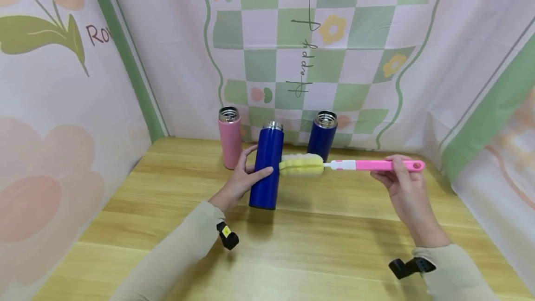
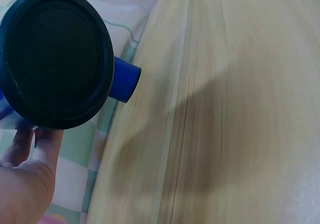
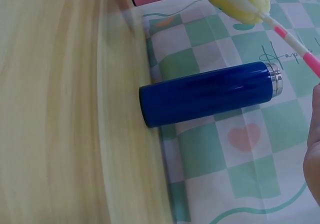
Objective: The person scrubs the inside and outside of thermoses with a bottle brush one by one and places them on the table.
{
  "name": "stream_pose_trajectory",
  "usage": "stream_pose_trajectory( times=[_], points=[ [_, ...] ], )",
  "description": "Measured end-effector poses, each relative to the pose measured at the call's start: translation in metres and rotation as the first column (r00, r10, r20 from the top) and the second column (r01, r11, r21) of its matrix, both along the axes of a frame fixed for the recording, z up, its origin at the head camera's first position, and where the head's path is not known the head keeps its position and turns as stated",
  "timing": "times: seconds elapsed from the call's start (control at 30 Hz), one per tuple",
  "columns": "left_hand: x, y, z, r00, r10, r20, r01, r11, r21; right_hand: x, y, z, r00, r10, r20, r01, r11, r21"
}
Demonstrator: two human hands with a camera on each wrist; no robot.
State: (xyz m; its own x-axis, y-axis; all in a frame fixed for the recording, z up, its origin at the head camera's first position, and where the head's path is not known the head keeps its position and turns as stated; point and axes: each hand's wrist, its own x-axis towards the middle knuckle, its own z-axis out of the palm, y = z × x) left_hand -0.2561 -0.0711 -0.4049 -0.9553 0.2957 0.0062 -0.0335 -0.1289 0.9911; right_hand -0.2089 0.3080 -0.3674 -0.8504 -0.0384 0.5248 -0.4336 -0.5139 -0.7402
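One glossy blue cylindrical bottle (image 1: 267, 187) with a silver threaded neck is held off the table (image 1: 326, 245), slightly tilted, mouth up; the left wrist view shows its round black base. Left hand (image 1: 237, 182): gripping this bottle, thumb across the front, other fingers around the far side. Bottle interior: not visible at this angle; contents cannot be told.

Right hand (image 1: 405, 192): pinching the pink handle (image 1: 372, 165) of a bottle brush near its holed end. Brush lies level between the hands, its yellow-and-white sponge head (image 1: 305, 165) pointing left, outside the held bottle and alongside its right wall, below the neck. Contact between head and wall: cannot tell.

Two further containers stand upright on the table, mouths open: a pink cylindrical bottle (image 1: 231, 145) near the left hand, behind the held one, and a dark blue cylindrical bottle (image 1: 322, 142) behind the sponge head. Depths of both: unseen.
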Motion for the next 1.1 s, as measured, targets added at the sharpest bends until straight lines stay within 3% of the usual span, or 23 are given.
stream_pose_trajectory(
  times=[0.13,0.37,0.73,1.1],
  points=[
    [-0.0005,0.0008,-0.0002,1.0,-0.015,0.02,0.015,1.0,-0.002,-0.0035,0.0002,0.0036,0.999,0.01,-0.037,-0.011,1.0,-0.023],
    [-0.0003,0.004,0.0019,0.998,0.018,0.067,-0.016,1.0,-0.016,-0.005,-0.0018,0.0065,0.999,-0.011,-0.042,0.007,0.994,-0.106],
    [-0.0019,0.0061,0.0008,0.999,0.033,0.008,-0.033,0.998,-0.058,-0.0066,-0.003,0.0063,0.997,-0.072,-0.012,0.068,0.977,-0.202],
    [-0.0002,0.0062,0.002,0.999,0.034,0.001,-0.034,0.999,-0.032,-0.005,-0.0019,0.0047,0.999,-0.031,-0.032,0.025,0.985,-0.172]
  ],
)
